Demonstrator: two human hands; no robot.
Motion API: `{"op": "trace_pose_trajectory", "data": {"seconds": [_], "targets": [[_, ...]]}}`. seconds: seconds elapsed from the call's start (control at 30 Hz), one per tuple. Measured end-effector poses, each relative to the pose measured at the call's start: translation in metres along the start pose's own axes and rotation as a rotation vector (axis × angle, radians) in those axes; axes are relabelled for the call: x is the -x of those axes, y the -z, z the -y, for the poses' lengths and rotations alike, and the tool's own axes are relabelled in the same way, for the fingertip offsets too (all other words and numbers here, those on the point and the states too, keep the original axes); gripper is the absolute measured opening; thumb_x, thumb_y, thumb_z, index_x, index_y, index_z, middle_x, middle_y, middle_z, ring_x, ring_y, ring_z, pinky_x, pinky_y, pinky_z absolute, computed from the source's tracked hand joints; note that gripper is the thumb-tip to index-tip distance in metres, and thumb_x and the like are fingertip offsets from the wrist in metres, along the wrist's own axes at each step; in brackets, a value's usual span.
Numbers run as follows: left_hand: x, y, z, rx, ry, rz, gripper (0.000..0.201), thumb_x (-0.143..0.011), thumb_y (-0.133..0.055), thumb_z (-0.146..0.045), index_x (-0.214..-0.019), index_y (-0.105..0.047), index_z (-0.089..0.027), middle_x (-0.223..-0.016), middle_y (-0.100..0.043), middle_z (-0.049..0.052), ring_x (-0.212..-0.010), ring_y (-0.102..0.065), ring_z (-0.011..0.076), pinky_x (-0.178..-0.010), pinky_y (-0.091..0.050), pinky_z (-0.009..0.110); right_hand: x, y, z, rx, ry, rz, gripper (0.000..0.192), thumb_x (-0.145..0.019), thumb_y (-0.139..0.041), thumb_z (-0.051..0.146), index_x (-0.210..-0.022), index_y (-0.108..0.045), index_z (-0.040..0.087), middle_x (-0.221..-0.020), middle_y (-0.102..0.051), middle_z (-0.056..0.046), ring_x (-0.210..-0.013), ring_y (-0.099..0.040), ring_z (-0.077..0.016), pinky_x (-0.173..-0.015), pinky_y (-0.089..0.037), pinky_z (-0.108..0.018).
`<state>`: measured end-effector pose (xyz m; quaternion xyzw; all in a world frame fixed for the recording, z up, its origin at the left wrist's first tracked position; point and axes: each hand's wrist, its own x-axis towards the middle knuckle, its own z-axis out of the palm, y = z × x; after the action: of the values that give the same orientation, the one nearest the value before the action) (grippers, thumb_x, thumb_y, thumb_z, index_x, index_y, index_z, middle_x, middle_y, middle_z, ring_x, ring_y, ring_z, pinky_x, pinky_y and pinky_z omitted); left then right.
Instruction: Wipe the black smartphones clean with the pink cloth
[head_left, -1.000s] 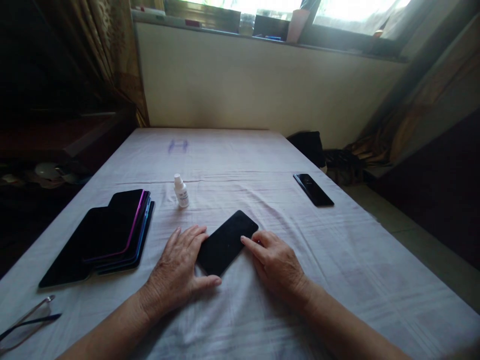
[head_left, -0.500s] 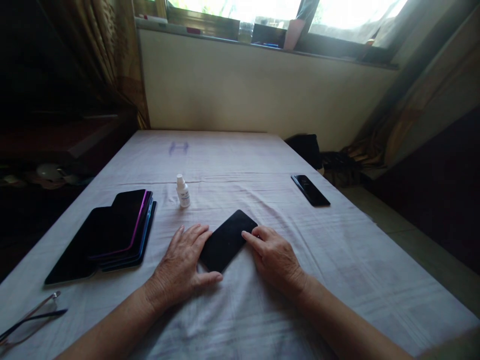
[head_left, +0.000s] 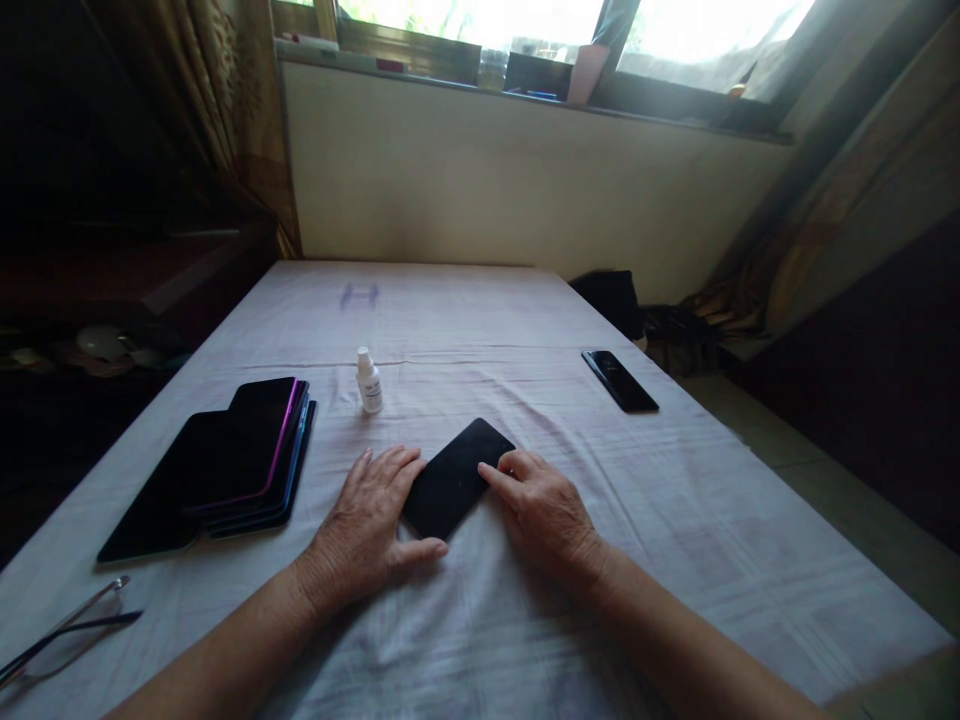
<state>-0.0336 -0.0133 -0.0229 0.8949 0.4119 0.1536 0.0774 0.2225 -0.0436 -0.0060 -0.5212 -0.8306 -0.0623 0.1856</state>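
A black phone (head_left: 456, 476) lies flat and slanted on the white sheet (head_left: 480, 330) in front of me. My left hand (head_left: 367, 525) rests palm down against its left long edge, thumb at its near corner. My right hand (head_left: 541, 512) lies on the sheet at its right edge, the index finger touching the phone's side. Neither hand has lifted the phone. A small white bottle (head_left: 368, 381) stands upright just beyond the left hand.
A stack of dark phones (head_left: 225, 465) lies at the left. Another black phone (head_left: 620, 380) lies at the right near the sheet's edge. Eyeglasses (head_left: 64, 635) sit at the near left corner. A wall and window sill close off the far side.
The view has shifted slightly; my right hand has drawn a little closer against the phone's right edge. The phone and my left hand stay where they were.
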Motion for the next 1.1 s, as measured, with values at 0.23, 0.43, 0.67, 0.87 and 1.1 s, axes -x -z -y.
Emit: {"op": "trace_pose_trajectory", "data": {"seconds": [0.23, 0.43, 0.67, 0.87, 1.1], "targets": [[0.000, -0.002, 0.002, -0.009, 0.002, 0.000, 0.084, -0.079, -0.064, -0.069, -0.142, -0.046, -0.018, -0.148, -0.050, 0.016, -0.138, -0.043, 0.0347, -0.119, -0.022, 0.057, -0.015, 0.006, -0.012, 0.072, -0.173, 0.114, 0.038, -0.088, -0.056, 0.008, -0.119, -0.072, 0.024, -0.101, -0.068, -0.009, -0.091, -0.061, -0.0217, -0.080, -0.049, -0.030], [0.000, -0.003, 0.002, -0.014, -0.005, -0.005, 0.085, -0.078, -0.064, -0.069, -0.143, -0.046, -0.018, -0.148, -0.050, 0.016, -0.138, -0.043, 0.0350, -0.119, -0.021, 0.057, -0.021, 0.008, 0.004, 0.059, -0.181, 0.184, 0.038, -0.090, -0.054, 0.009, -0.122, -0.071, 0.023, -0.108, -0.068, -0.009, -0.095, -0.061, -0.0221, -0.084, -0.047, -0.030], [0.000, -0.002, 0.002, -0.010, 0.002, 0.012, 0.085, -0.079, -0.064, -0.070, -0.143, -0.046, -0.017, -0.148, -0.050, 0.016, -0.139, -0.042, 0.0350, -0.119, -0.020, 0.057, -0.026, 0.007, 0.003, 0.071, -0.190, 0.218, 0.038, -0.093, -0.052, 0.010, -0.123, -0.069, 0.026, -0.108, -0.068, -0.009, -0.096, -0.060, -0.0220, -0.085, -0.045, -0.031], [0.000, -0.003, 0.002, -0.016, -0.001, 0.007, 0.085, -0.080, -0.061, -0.073, -0.143, -0.046, -0.017, -0.147, -0.051, 0.016, -0.138, -0.043, 0.0349, -0.119, -0.022, 0.056, -0.034, 0.007, 0.001, 0.118, -0.250, 0.213, 0.035, -0.095, -0.050, 0.014, -0.122, -0.070, 0.024, -0.109, -0.067, -0.010, -0.095, -0.059, -0.0218, -0.083, -0.044, -0.030], [0.000, -0.003, 0.002, -0.023, -0.002, 0.007, 0.087, -0.079, -0.060, -0.074, -0.144, -0.045, -0.018, -0.147, -0.051, 0.016, -0.139, -0.042, 0.0349, -0.119, -0.021, 0.055, -0.037, 0.007, 0.013, 0.090, -0.183, 0.262, 0.034, -0.098, -0.049, 0.018, -0.123, -0.069, 0.028, -0.109, -0.068, -0.007, -0.096, -0.059, -0.0212, -0.083, -0.042, -0.029]]}}
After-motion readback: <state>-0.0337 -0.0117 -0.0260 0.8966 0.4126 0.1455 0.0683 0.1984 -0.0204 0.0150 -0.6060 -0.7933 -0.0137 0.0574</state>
